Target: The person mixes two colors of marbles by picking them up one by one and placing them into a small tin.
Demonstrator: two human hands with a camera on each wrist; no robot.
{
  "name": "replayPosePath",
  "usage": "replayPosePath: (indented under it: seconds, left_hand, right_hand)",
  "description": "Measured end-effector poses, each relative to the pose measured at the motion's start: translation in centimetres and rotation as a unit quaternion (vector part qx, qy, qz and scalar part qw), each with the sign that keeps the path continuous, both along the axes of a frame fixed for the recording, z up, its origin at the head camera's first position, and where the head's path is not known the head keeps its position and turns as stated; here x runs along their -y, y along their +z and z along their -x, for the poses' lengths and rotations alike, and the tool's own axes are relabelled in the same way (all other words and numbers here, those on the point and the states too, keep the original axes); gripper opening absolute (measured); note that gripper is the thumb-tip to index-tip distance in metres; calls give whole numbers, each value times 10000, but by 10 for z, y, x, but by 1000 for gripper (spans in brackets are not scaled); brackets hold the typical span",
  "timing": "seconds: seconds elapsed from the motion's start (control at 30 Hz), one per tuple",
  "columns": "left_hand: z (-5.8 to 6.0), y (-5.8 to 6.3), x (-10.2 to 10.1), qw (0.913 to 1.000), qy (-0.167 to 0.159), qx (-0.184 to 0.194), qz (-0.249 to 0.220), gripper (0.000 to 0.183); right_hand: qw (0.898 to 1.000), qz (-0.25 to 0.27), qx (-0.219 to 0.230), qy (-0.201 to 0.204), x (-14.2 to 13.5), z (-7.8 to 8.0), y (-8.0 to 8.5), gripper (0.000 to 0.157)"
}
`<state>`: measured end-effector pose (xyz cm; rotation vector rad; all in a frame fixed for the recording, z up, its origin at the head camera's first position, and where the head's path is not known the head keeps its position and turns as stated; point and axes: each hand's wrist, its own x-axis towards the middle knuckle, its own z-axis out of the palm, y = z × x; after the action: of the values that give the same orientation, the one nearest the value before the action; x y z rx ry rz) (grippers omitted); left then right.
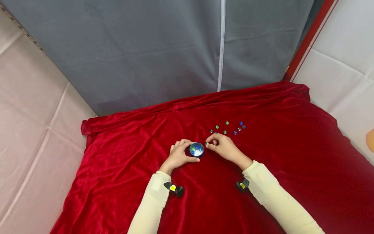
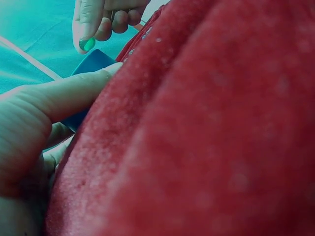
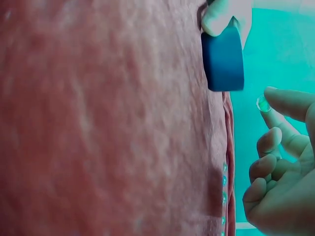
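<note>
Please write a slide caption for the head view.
Right hand pinches a green marble beside the blue cup the left hand holds.

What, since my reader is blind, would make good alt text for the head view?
A person's right hand pinches a green marble just beside a small blue container, which the left hand holds on a red cloth. A few marbles lie inside the container; other loose marbles are scattered beyond the right hand.

Legible text, labels, signs: none. Yellow patches (image 1: 173, 188) on wrist devices (image 1: 179, 191) behind left hand (image 1: 178, 154) and right hand (image 1: 225, 149): too small to read.
</note>
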<state>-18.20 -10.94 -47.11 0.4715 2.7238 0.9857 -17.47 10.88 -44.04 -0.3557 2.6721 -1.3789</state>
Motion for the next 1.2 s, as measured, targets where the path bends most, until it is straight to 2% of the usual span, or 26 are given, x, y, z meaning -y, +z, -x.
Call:
replayPosePath:
  seconds: [0.37, 0.9, 1.2]
  left_hand:
    - [-1, 1, 1, 10000, -21, 26, -50, 64]
    - [-1, 0, 1, 10000, 2, 16, -46, 64]
    - [0, -1, 1, 10000, -30, -52, 23, 65]
  right_hand:
    - [9994, -42, -46, 351, 13, -5, 3, 12]
    - [9988, -107, -40, 470, 22, -7, -1, 10]
    - [9989, -103, -23, 448, 21, -7, 0, 14]
